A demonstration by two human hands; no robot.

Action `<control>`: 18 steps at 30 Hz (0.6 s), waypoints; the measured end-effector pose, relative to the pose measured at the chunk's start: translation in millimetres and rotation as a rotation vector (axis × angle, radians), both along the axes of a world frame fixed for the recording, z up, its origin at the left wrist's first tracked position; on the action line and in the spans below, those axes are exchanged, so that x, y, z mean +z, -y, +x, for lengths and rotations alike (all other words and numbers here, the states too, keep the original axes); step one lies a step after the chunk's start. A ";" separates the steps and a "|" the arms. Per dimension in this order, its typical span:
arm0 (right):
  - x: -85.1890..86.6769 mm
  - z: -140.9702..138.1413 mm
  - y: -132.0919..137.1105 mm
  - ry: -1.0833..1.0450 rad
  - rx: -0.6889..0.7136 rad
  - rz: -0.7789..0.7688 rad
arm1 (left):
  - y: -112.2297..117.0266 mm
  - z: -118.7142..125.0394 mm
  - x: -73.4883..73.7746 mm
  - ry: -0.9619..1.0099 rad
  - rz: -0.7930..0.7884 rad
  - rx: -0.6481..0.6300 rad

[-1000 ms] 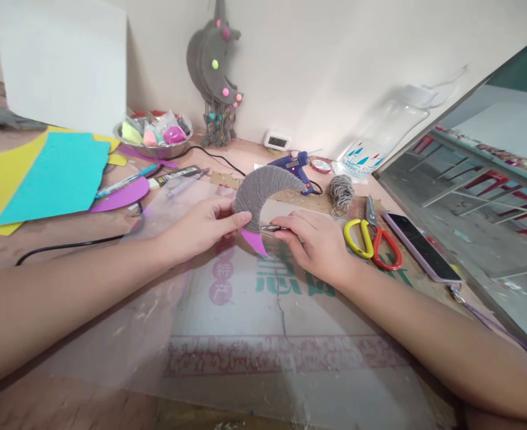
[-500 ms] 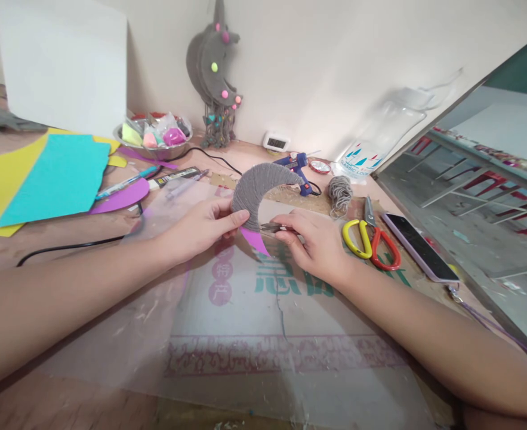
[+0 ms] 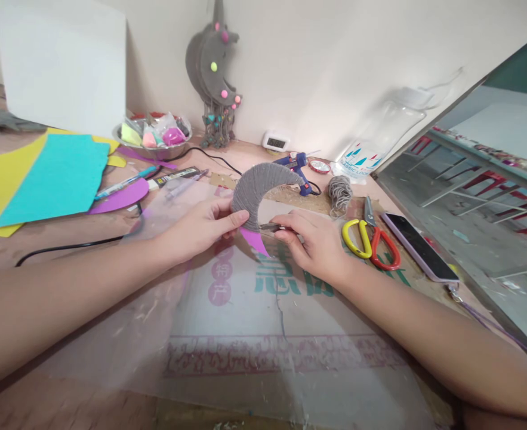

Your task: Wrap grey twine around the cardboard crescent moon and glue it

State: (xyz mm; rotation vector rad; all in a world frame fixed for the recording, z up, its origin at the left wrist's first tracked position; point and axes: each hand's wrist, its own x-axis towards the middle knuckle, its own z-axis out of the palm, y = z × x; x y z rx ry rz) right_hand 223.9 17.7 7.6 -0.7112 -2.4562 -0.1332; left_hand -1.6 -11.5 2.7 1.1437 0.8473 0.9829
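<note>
My left hand (image 3: 200, 228) pinches the lower part of a crescent moon shape (image 3: 256, 188) wound in grey yarn, holding it upright over a clear plastic sheet (image 3: 263, 334). The crescent's bare purple tip (image 3: 254, 240) points down below my fingers. My right hand (image 3: 319, 245) is closed on the grey yarn strand (image 3: 270, 227), pulled taut against the crescent just above the purple tip. A ball of grey yarn (image 3: 340, 192) lies behind my right hand.
Yellow-and-red scissors (image 3: 370, 239) and a phone (image 3: 419, 246) lie to the right. A blue glue gun (image 3: 295, 167) sits behind the crescent. Teal and yellow foam sheets (image 3: 52, 176), pens, a bowl of supplies (image 3: 153, 134) and a finished grey moon ornament (image 3: 213, 65) stand at left and back.
The crescent has shifted slightly up and left in my left hand. My right hand keeps the yarn strand against it, almost unmoved.
</note>
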 end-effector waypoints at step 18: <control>1.6 -1.7 0.7 -0.001 0.009 0.003 | -0.4 -1.0 -0.4 -0.009 0.032 -0.006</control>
